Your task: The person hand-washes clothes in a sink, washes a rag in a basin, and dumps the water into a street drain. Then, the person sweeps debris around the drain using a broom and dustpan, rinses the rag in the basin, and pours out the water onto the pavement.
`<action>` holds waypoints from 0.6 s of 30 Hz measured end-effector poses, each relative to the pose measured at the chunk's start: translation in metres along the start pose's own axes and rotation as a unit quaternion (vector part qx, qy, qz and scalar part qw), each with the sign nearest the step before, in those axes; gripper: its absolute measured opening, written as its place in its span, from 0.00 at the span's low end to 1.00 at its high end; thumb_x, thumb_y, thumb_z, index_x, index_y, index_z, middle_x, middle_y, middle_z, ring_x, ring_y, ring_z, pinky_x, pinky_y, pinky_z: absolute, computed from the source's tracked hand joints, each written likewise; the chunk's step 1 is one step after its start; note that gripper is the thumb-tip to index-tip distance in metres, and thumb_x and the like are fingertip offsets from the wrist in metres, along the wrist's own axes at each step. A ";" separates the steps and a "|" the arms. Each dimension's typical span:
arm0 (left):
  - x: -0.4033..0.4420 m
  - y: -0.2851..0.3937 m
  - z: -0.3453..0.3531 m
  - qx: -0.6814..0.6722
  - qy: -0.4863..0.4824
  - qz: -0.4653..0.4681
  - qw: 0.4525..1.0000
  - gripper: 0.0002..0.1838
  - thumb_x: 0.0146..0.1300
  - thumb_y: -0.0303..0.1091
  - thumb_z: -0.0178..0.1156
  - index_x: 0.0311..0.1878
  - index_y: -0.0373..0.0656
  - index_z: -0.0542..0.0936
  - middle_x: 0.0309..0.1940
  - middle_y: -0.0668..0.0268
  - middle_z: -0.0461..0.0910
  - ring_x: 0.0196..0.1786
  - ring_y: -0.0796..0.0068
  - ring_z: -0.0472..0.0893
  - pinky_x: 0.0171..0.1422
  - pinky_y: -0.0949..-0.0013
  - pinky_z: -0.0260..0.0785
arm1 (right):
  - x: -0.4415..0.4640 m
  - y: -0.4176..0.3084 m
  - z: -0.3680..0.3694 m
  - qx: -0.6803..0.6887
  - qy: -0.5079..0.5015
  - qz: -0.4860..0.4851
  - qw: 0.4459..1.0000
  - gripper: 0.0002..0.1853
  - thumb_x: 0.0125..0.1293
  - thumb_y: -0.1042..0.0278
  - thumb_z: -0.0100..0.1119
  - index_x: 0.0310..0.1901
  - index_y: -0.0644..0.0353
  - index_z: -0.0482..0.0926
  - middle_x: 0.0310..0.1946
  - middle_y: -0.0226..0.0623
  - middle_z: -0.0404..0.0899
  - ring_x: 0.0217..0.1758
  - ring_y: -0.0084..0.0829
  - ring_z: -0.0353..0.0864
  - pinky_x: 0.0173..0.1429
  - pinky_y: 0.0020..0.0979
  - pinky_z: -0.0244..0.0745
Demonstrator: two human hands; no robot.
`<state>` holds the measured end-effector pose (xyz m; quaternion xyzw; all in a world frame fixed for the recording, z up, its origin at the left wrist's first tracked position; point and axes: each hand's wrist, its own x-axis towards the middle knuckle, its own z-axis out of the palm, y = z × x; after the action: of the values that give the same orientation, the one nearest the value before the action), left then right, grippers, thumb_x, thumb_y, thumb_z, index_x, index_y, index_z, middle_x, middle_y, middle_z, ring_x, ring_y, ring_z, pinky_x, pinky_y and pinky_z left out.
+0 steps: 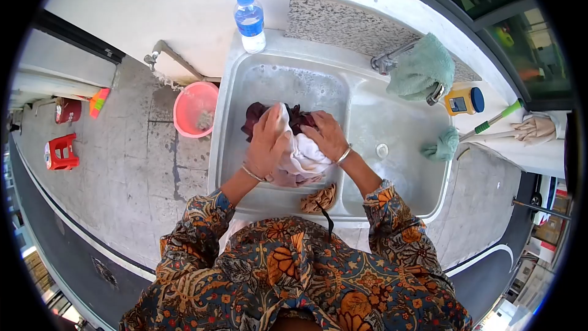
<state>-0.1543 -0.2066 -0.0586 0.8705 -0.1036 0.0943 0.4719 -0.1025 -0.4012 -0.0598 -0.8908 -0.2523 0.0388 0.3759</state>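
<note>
In the left basin of the sink (223, 141) lies a small heap of wet laundry. A white cloth (306, 158) is on top, a dark maroon cloth (254, 116) bunches up behind it, and a pinkish cloth (288, 179) shows below. My left hand (267, 144) grips the raised left fold of the white cloth. Across from it, my right hand (329, 136) has curled fingers pressed on the white cloth's right side, beside the maroon one. Cloth hides some of the fingertips. A crumpled brown cloth (318, 199) rests on the sink's front rim.
Soapy water (288, 83) stands behind the laundry. A bottle with a blue cap (250, 21) is on the back left corner. A green towel (422, 67) hangs over the faucet (435, 94), near a yellow jar (463, 102). A pink bucket (195, 110) sits on the floor at left.
</note>
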 end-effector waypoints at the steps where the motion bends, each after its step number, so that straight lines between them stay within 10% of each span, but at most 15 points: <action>1: -0.016 0.007 0.002 -0.010 0.009 -0.016 1.000 0.33 0.57 0.40 0.52 0.65 0.40 0.57 0.60 0.46 0.59 0.60 0.50 0.62 0.64 0.57 0.53 | -0.018 -0.025 -0.006 -0.063 0.048 -0.024 0.997 0.19 0.57 0.59 0.54 0.46 0.63 0.74 0.46 0.47 0.72 0.48 0.48 0.69 0.54 0.42 0.63; 6: -0.052 0.020 0.040 0.010 0.102 -0.070 0.992 0.25 0.57 0.38 0.47 0.57 0.37 0.67 0.54 0.46 0.64 0.55 0.46 0.65 0.60 0.54 0.55 | -0.064 -0.048 0.024 -0.063 0.126 0.024 0.990 0.24 0.54 0.56 0.54 0.49 0.64 0.73 0.47 0.46 0.69 0.49 0.47 0.66 0.55 0.45 0.57; 11: -0.032 -0.013 0.051 0.009 0.105 -0.064 0.992 0.20 0.57 0.38 0.45 0.49 0.38 0.72 0.42 0.49 0.69 0.43 0.50 0.70 0.49 0.55 0.62 | -0.023 -0.018 0.040 -0.059 0.166 0.043 0.983 0.12 0.55 0.59 0.52 0.32 0.60 0.74 0.30 0.41 0.70 0.35 0.43 0.67 0.41 0.40 0.60; 18: 0.008 -0.051 0.054 -0.002 0.066 -0.170 0.983 0.16 0.60 0.38 0.43 0.47 0.41 0.72 0.39 0.54 0.71 0.39 0.49 0.74 0.41 0.56 0.67 | 0.021 0.063 0.082 -0.139 -0.066 0.079 0.985 0.12 0.59 0.61 0.48 0.36 0.58 0.75 0.31 0.42 0.77 0.33 0.45 0.75 0.33 0.45 0.67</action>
<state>-0.1297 -0.2252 -0.1261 0.8664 0.0769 0.0698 0.4885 -0.0791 -0.3749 -0.1591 -0.9471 -0.2082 0.0912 0.2264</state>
